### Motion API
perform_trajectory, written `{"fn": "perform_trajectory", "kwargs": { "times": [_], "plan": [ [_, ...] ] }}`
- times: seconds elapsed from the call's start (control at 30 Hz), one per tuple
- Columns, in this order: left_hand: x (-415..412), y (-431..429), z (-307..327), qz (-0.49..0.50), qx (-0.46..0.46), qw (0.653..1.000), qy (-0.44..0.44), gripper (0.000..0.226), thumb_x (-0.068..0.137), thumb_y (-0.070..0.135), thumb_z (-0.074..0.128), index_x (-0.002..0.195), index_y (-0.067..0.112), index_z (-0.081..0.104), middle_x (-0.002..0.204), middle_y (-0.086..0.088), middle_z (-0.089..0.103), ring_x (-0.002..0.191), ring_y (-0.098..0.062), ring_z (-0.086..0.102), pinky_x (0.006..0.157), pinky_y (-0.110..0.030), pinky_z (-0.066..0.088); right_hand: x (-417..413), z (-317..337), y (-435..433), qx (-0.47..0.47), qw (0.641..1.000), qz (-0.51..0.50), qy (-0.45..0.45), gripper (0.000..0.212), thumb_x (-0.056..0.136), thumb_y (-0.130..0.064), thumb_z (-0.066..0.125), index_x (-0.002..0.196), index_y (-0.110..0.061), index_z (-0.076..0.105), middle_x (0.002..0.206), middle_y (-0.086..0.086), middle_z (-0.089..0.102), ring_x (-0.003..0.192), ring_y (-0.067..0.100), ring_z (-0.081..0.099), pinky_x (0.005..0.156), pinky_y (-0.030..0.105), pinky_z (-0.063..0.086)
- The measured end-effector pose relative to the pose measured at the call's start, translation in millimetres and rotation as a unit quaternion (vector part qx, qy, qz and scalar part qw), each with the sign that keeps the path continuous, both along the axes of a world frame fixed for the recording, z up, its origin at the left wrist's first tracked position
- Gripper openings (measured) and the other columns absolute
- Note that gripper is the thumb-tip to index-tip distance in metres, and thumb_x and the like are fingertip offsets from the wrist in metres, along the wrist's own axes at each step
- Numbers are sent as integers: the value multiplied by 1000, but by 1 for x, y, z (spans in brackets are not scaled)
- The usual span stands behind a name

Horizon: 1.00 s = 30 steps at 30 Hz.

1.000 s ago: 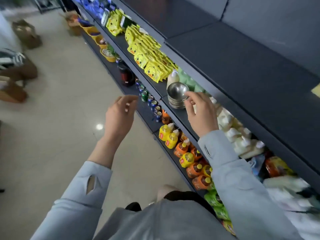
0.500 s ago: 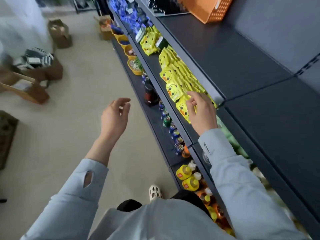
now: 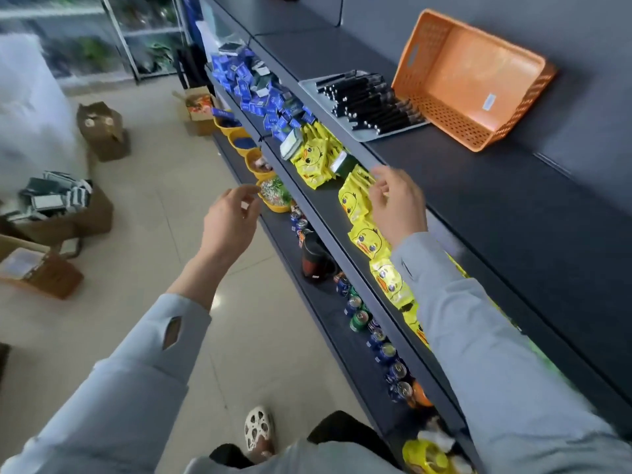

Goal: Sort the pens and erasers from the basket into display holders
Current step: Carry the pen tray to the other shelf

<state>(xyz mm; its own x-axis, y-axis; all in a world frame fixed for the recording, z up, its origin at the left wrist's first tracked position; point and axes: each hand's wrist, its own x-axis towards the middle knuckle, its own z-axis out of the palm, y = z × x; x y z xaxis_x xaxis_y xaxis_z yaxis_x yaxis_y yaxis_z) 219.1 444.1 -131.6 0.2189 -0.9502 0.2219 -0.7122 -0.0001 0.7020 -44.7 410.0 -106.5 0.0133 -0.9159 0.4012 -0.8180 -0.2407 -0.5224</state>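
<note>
I'm holding my left hand and right hand empty, fingers loose; the orange basket is lying at one o'clock, long axis ten-to-four, right hand nearer.

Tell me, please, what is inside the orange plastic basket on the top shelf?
The orange perforated plastic basket shows only a small white sticker inside, nothing else. Its near rim may hide a corner.
</note>
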Motion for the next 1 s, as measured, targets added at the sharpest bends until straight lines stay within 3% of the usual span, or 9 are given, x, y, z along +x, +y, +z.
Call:
{"fn": "perform_trajectory", "kwargs": {
  "times": [0.1,0.27,0.47,0.6,0.73,0.87,1.0],
  "plan": [
    [25,-71,18,-38,-9,999,-24,27,96,29,52,119,21,61,110,-5,64,89,-24,62,78,-33,46,18,21,-55,25,997,-73,-3,33,94,-11,50,126,-12,55,114,12,60,102,30,58,87,38,42],
    [32,-188,41,-106,-17,992,-72,32,97,27,50,127,18,58,117,-8,60,96,-26,61,76,-31,41,16,39,-133,106,973,-202,-30,41,100,-17,44,140,-11,40,130,19,52,121,35,48,95,40,38],
    [7,-317,57,-185,-45,975,-111,37,99,28,49,133,15,54,125,-12,55,105,-25,60,82,-32,43,5,27,-213,213,923,-321,-22,64,102,-47,29,145,0,29,142,25,42,131,38,39,104,44,33],
    [-8,-389,58,-209,-32,966,-146,41,100,32,47,132,8,54,129,-20,54,114,-37,53,94,-40,42,-1,20,-239,261,891,-368,44,72,100,-55,22,127,7,48,130,30,50,122,40,45,98,44,36],
    [-27,-440,53,-246,36,940,-232,40,102,35,39,111,0,55,117,-25,57,111,-39,51,92,-41,37,-3,19,-248,279,871,-399,61,68,100,-55,23,95,3,60,111,25,61,108,39,54,84,41,41],
    [-45,-472,51,-293,46,919,-261,39,103,32,32,102,0,55,109,-24,60,103,-38,53,91,-40,37,2,23,-254,292,845,-445,51,63,102,-49,24,103,2,62,111,24,63,107,38,57,79,38,39],
    [-50,-482,56,-339,86,901,-257,45,104,28,25,109,-4,57,110,-26,56,116,-37,46,91,-44,40,15,27,-255,290,825,-485,18,55,104,-38,25,103,3,62,112,24,63,106,38,58,81,37,41]
  ]
}}
